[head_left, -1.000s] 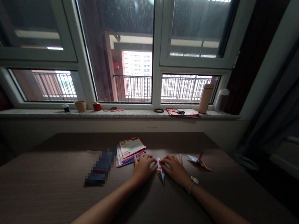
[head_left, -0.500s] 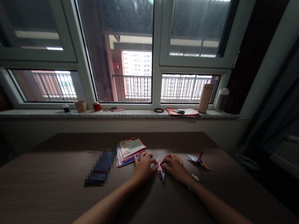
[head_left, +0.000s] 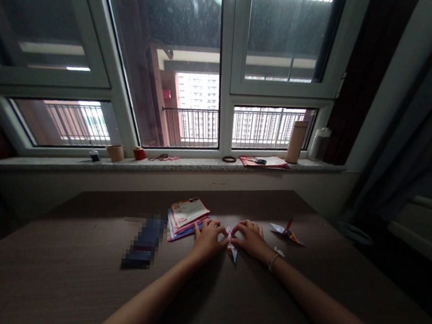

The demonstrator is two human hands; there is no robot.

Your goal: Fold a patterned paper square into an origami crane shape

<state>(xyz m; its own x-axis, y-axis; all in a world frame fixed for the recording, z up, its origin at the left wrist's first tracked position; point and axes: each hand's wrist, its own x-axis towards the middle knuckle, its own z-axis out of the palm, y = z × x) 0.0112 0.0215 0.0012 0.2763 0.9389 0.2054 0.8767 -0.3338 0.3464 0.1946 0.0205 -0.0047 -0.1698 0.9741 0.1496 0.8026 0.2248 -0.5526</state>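
Note:
A small folded piece of printed paper (head_left: 232, 250) lies on the dark wooden table (head_left: 79, 281) between my hands. My left hand (head_left: 207, 240) rests on its left side with fingers curled and fingertips pinching the paper's upper edge. My right hand (head_left: 250, 239) does the same from the right, fingers bent and pressed on the fold. A bracelet is on my right wrist. Only the paper's pointed lower tip and a bit of its top show.
A stack of printed sheets (head_left: 187, 217) lies just left of my hands, and a blurred dark object (head_left: 144, 242) further left. A finished folded paper shape (head_left: 288, 233) sits to the right. The windowsill (head_left: 186, 164) holds cups, a flask (head_left: 297, 141), papers and scissors.
Both hands have drawn closer together over the folded paper, and my right hand's fingers have curled in from lying flatter. The paper has stayed in place.

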